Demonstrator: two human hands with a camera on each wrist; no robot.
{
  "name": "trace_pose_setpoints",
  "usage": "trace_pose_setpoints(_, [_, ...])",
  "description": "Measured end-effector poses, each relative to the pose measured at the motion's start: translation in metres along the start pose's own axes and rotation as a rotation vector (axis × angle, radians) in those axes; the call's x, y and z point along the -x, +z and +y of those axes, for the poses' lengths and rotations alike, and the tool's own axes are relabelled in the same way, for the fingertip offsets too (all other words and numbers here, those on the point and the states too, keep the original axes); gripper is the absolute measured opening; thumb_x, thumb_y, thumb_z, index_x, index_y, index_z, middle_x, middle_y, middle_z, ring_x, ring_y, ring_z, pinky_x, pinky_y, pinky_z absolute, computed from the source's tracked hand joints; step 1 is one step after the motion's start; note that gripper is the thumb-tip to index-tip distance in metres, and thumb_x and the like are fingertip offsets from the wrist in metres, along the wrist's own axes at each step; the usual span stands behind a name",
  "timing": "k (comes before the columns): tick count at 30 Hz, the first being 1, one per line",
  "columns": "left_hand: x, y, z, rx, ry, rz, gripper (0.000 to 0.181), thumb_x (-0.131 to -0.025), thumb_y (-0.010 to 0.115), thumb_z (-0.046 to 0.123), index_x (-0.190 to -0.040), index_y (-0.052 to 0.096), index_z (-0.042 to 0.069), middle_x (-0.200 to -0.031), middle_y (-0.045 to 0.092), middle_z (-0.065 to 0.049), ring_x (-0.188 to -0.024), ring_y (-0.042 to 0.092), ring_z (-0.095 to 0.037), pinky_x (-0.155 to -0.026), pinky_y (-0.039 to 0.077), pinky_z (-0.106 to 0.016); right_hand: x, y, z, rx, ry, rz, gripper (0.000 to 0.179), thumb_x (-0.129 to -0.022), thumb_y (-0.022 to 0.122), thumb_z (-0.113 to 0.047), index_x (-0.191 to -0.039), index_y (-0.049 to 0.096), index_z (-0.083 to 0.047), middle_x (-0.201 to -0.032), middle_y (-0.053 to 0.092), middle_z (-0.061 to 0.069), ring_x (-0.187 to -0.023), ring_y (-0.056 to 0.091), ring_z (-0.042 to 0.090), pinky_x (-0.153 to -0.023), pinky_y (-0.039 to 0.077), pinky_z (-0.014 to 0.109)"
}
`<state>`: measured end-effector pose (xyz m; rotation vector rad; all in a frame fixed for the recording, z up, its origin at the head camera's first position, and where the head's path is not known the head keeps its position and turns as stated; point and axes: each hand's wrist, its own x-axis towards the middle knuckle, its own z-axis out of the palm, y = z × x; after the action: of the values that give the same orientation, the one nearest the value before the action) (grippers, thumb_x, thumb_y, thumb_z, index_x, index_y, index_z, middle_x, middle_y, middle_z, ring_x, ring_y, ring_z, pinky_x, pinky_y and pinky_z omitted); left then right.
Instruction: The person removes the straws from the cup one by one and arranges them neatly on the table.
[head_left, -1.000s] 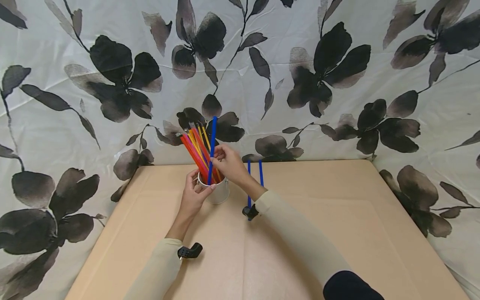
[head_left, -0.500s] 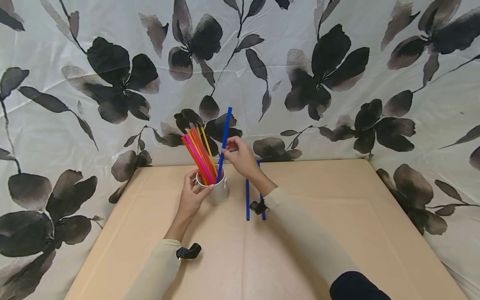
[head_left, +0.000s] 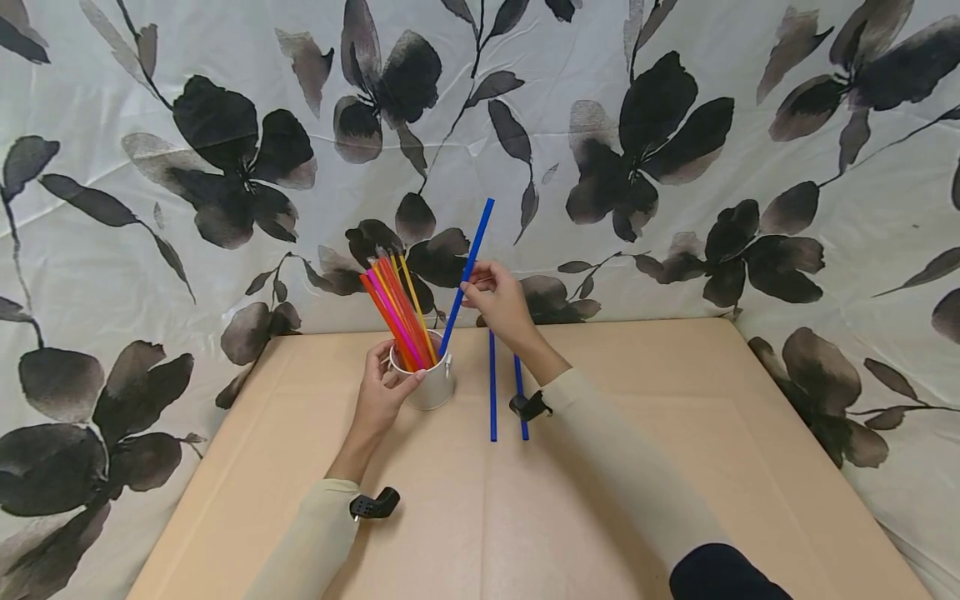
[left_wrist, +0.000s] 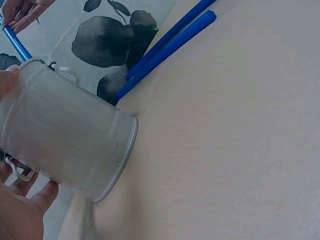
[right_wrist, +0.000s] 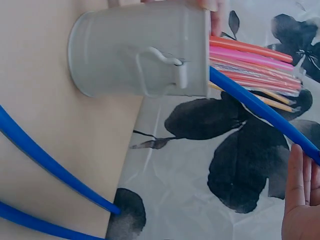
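Observation:
A small white metal bucket [head_left: 435, 390] stands on the table, full of upright pencils [head_left: 411, 287] and orange and pink sticks [head_left: 378, 308]. My left hand [head_left: 377, 400] holds it near the rim, thumb in front and fingers round the far left side. My right hand [head_left: 504, 307] pinches a long blue straw [head_left: 477, 242] around its middle. That straw tilts to the right, its lower end still inside the bucket's mouth, as the right wrist view also shows. Two more blue straws [head_left: 492, 392] lie side by side on the table, right of the bucket.
A pale tan table [head_left: 637, 467] reaches back to a white cloth [head_left: 525, 250] printed with dark flowers. The bucket has small wire handles [right_wrist: 150, 70] on its sides. Black wrist devices [head_left: 375, 503] sit on both wrists.
My right hand has moved right and up with the blue straw, tipping it away from the other sticks and drawing it higher. My left hand keeps holding the bucket in place.

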<state>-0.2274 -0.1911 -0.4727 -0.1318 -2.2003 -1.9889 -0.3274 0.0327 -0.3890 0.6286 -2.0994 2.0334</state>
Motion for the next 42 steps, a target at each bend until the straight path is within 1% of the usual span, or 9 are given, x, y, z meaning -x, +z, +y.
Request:
trace_pose_setpoints(15, [0.004,-0.005,-0.001,0.012,0.002,-0.015,0.080,-0.088,0.079,0.009,-0.151,0.030,0.003,-0.152,0.036,-0.019,-0.141,0.038,-0.037,-0.119,0.034,-0.054,0.010,-0.017,-0.013,0.009,0.002,0.043,0.027,-0.099,0.065,-0.008,-0.123,0.057,0.001,-0.108,0.057,0.012,-0.095,0.066,0.023,-0.083,0.062,0.034])
trace_pose_setpoints(20, [0.001,-0.008,-0.022,-0.001,0.028,-0.002,0.079,-0.089,0.080,0.012,-0.151,0.031,0.008,-0.152,0.038,-0.014,-0.140,0.040,-0.033,-0.117,0.037,-0.052,0.018,-0.024,-0.012,0.040,0.026,0.045,0.028,-0.099,0.066,-0.009,-0.124,0.058,0.002,-0.109,0.058,0.015,-0.099,0.066,0.034,-0.085,0.062,0.043])
trace_pose_setpoints(23, [-0.001,-0.011,-0.032,-0.018,0.039,0.005,0.078,-0.088,0.081,0.016,-0.150,0.033,0.013,-0.151,0.039,-0.010,-0.139,0.041,-0.030,-0.117,0.039,-0.049,0.022,-0.030,-0.010,0.053,0.036,0.042,0.028,-0.099,0.066,-0.009,-0.124,0.059,0.002,-0.109,0.058,0.015,-0.098,0.066,0.033,-0.085,0.062,0.043])
trace_pose_setpoints(25, [0.000,-0.011,-0.029,-0.011,0.029,0.002,0.078,-0.088,0.081,0.015,-0.150,0.033,0.012,-0.151,0.039,-0.010,-0.139,0.040,-0.030,-0.118,0.038,-0.049,0.024,-0.034,-0.010,0.050,0.051,0.043,0.029,-0.099,0.066,-0.009,-0.125,0.059,0.001,-0.109,0.059,0.015,-0.097,0.066,0.032,-0.083,0.062,0.038])
trace_pose_setpoints(28, [0.004,-0.011,-0.017,0.005,0.012,-0.011,0.079,-0.088,0.080,0.011,-0.151,0.032,0.008,-0.152,0.036,-0.014,-0.141,0.038,-0.034,-0.119,0.034,-0.052,0.027,-0.039,-0.011,0.044,0.073,0.045,0.029,-0.098,0.066,-0.007,-0.125,0.059,0.003,-0.108,0.059,0.014,-0.096,0.066,0.030,-0.079,0.063,0.032])
trace_pose_setpoints(32, [0.009,-0.011,0.000,0.012,-0.004,-0.026,0.080,-0.088,0.079,0.008,-0.151,0.030,0.002,-0.153,0.035,-0.018,-0.142,0.037,-0.037,-0.119,0.032,-0.055,0.031,-0.046,-0.010,0.032,0.095,0.034,0.031,-0.098,0.064,-0.006,-0.126,0.058,0.005,-0.108,0.058,0.015,-0.096,0.064,0.030,-0.079,0.063,0.034])
trace_pose_setpoints(36, [0.010,-0.012,0.005,0.007,-0.004,-0.036,0.080,-0.088,0.079,0.009,-0.151,0.029,0.001,-0.153,0.036,-0.019,-0.142,0.036,-0.038,-0.119,0.032,-0.055,0.035,-0.054,-0.005,0.041,0.112,0.021,0.029,-0.099,0.064,-0.004,-0.126,0.059,0.006,-0.106,0.058,0.015,-0.096,0.063,0.032,-0.079,0.063,0.033])
trace_pose_setpoints(39, [0.011,-0.013,0.005,0.007,-0.005,-0.041,0.080,-0.089,0.078,0.009,-0.152,0.029,0.001,-0.154,0.035,-0.020,-0.142,0.036,-0.038,-0.119,0.032,-0.056,0.039,-0.060,-0.003,0.067,0.136,0.029,0.028,-0.098,0.064,-0.004,-0.125,0.060,0.005,-0.105,0.058,0.012,-0.095,0.063,0.028,-0.078,0.063,0.031])
trace_pose_setpoints(42, [0.011,-0.014,0.005,0.008,-0.006,-0.043,0.081,-0.089,0.078,0.009,-0.152,0.029,0.001,-0.154,0.035,-0.019,-0.142,0.036,-0.038,-0.119,0.032,-0.056,0.043,-0.066,0.001,0.091,0.163,0.047,0.029,-0.098,0.064,-0.004,-0.125,0.060,0.003,-0.104,0.058,0.010,-0.092,0.063,0.021,-0.082,0.063,0.039])
